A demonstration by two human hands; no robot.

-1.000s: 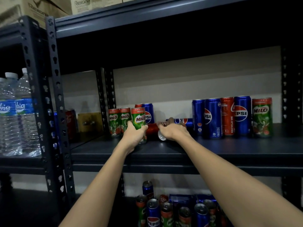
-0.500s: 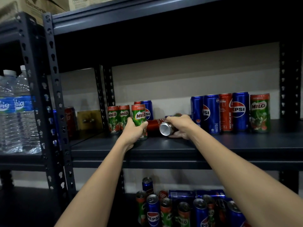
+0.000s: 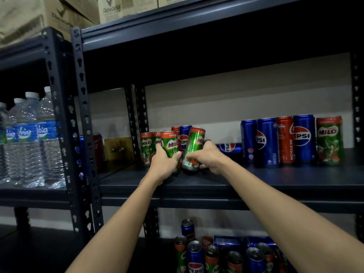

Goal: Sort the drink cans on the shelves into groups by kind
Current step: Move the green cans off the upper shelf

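On the middle shelf (image 3: 275, 178) my left hand (image 3: 163, 164) grips an upright green Milo can (image 3: 169, 144) at the right end of a short row of Milo cans (image 3: 146, 146). Right beside it, my right hand (image 3: 210, 156) holds a second Milo can (image 3: 194, 148), tilted with its top leaning right and its base close to the shelf. A Pepsi can (image 3: 184, 134) and a red can stand behind them. Another Pepsi can (image 3: 228, 147) lies on its side just right of my hands.
At the shelf's right stand three Pepsi cans (image 3: 266, 142), a red cola can (image 3: 284, 138) and a Milo can (image 3: 330, 140). Several mixed cans (image 3: 216, 253) crowd the lower shelf. Water bottles (image 3: 29, 138) fill the left rack; cardboard boxes (image 3: 69, 14) sit on top.
My right hand has lifted the can that lay on its side and swung it almost upright next to the Milo row. The left hand stays on its Milo can.
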